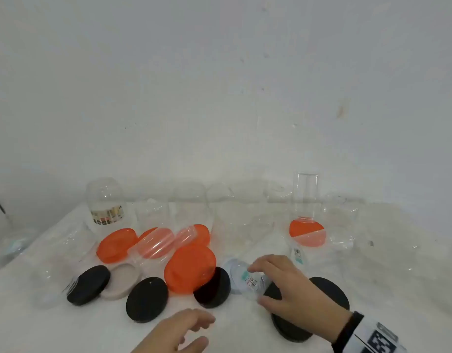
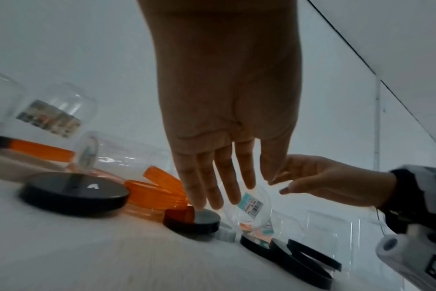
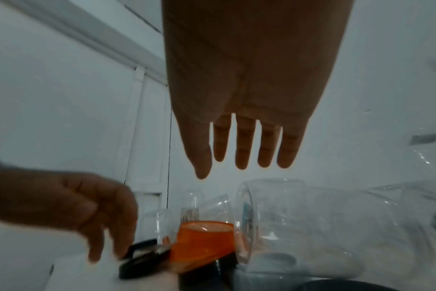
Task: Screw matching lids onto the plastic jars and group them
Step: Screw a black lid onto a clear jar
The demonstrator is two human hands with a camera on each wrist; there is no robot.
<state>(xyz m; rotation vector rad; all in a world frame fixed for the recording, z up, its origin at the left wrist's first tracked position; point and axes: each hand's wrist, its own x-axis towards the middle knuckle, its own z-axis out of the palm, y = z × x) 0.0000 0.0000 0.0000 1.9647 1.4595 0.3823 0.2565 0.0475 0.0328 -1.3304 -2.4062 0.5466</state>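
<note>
A small clear jar with a price sticker lies on its side on the white table. My right hand hovers over it with fingers spread and straight; the right wrist view shows the fingertips above the jar, apart from it. My left hand is low at the front, fingers relaxed and holding nothing. In the left wrist view its fingers reach toward a black lid beside the jar. An orange lid leans on that black lid.
More black lids, a beige lid and orange lids lie scattered. Several clear jars line the back by the wall, one labelled, one tall. The table edge runs along the left.
</note>
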